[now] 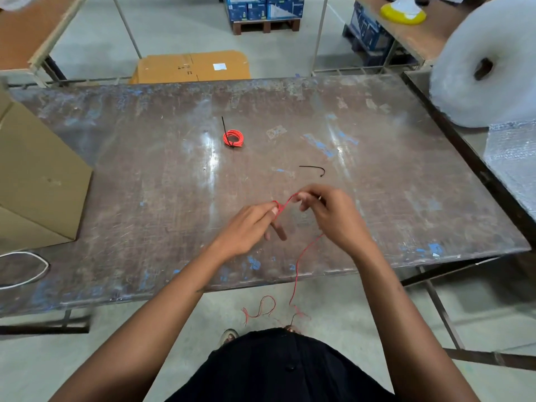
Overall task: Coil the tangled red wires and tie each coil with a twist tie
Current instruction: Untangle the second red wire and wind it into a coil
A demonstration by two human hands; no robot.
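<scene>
The red wire [285,203] you are winding runs as a short span between your hands above the tabletop [145,175], then trails down past the near edge to the floor. Your left hand [255,224] carries the first turns on its fingers; your right hand [322,207] pinches the wire, nearer the loose black tie [314,169].

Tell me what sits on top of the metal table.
On the table: a tied red coil, a loose black tie and a cardboard box at left. Both hands hide the surface beneath them.

Warehouse: palletised boxes [262,10], bubble-wrap roll [487,68], worn worktable [145,169].
</scene>
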